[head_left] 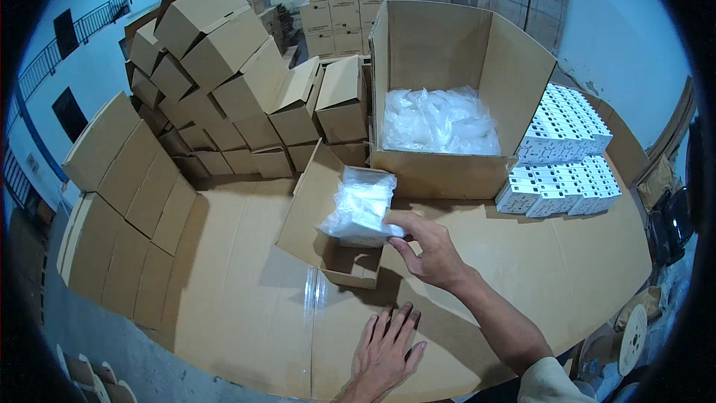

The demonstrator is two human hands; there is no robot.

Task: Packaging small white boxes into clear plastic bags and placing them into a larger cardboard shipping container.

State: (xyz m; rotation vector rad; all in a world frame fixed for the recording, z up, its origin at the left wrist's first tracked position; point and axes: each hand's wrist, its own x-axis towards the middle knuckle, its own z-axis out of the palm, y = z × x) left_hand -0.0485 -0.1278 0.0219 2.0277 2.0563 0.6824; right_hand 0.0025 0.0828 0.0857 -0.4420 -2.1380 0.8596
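Note:
In the middle of the cardboard-covered table stands a small open cardboard box (306, 205). White items in clear plastic bags (359, 201) fill much of it, leaving a gap at its near end. Over the box's right side, my right hand (426, 248) pinches the corner of a plastic-wrapped white packet (380, 230) between thumb and fingers. My left hand (388, 351) lies flat on the table in front of the box, its fingers spread and nothing in them.
A large open carton (451, 175) holding clear plastic bags (440, 123) stands behind the small box. Stacked white boxes (559, 186) sit to its right. Brown cartons (224, 82) are piled at the back left, and closed ones (127, 216) line the left edge.

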